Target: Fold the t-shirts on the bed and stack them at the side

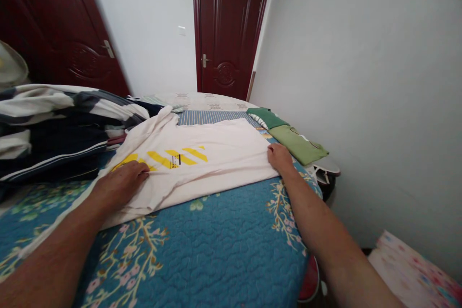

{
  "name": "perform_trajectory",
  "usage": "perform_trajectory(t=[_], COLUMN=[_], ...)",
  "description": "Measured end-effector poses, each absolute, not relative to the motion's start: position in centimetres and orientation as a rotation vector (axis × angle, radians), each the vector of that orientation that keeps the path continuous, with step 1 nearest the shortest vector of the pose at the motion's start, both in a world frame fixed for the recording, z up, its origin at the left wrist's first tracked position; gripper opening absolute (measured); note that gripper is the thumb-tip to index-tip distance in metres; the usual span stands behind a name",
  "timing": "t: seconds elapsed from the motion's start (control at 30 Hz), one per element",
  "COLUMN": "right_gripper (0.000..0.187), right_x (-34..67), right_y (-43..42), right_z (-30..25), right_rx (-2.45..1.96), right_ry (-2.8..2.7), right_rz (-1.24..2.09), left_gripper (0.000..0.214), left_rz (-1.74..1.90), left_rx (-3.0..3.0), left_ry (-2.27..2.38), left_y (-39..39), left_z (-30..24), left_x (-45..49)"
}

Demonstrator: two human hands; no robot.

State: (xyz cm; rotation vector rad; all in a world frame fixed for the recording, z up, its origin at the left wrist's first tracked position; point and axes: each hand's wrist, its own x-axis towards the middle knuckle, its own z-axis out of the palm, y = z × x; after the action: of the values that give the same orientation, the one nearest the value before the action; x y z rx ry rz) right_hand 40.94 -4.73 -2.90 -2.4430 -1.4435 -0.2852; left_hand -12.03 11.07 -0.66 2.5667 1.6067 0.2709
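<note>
A white T-shirt (224,149) with yellow diagonal stripes and small dark print lies spread sideways across the blue floral quilt (224,240). My left hand (124,183) is on its chest part, beside the yellow print, with the fingers curled and pinching the cloth. At the far right end, my right hand (279,158) is closed around the shirt's lower edge. The shirt's near side shows a few loose folds, and one sleeve trails toward my left forearm. My fingertips are partly hidden on both sides.
Dark and white clothes (54,130) are heaped at the left. A folded dark green garment (267,118) and a light green garment (298,144) lie along the right edge. Behind the shirt is a blue striped cloth (212,117). A wall (361,82) stands close on the right.
</note>
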Motion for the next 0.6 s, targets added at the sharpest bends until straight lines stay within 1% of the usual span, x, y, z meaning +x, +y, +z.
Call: perform_trajectory(t=[0.1, 0.2, 0.27, 0.33, 0.4, 0.47, 0.53, 0.6], right_gripper=[0.033, 0.033, 0.033, 0.035, 0.037, 0.040, 0.043, 0.050], right_x=[41.2, 41.3, 41.1, 40.2, 38.2, 34.8, 30.2, 25.4], right_y=[-5.0, -5.3, -5.3, -5.2, -4.9, -4.7, -4.6, -4.8], right_z=[-3.5, -3.5, -3.2, -2.8, -2.3, -2.0, -2.2, -2.8], right_rx=[-2.428, -2.453, -2.474, -2.459, -2.373, -2.212, -2.001, -1.772], right_ry=[-1.492, -1.532, -1.523, -1.507, -1.544, -1.660, -1.833, -2.015], right_rz=[-0.323, -0.337, -0.351, -0.389, -0.418, -0.403, -0.340, -0.268], left_gripper=[0.039, 0.039, 0.037, 0.038, 0.042, 0.045, 0.050, 0.055], left_rz=[0.169, 0.154, 0.179, 0.301, 0.465, 0.534, 0.491, 0.423], left_rx=[2.617, 2.630, 2.658, 2.707, 2.770, 2.815, 2.853, 2.901], left_ry=[1.675, 1.745, 1.766, 1.742, 1.582, 1.341, 1.161, 1.081], left_y=[10.3, 9.6, 9.3, 8.9, 8.2, 7.3, 6.1, 4.9], left_z=[-0.3, 0.2, 0.4, 0.4, 0.2, -0.4, -1.3, -2.3], left_x=[-12.0, -11.6, -11.2, -10.6, -9.8, -8.5, -7.1, -5.8])
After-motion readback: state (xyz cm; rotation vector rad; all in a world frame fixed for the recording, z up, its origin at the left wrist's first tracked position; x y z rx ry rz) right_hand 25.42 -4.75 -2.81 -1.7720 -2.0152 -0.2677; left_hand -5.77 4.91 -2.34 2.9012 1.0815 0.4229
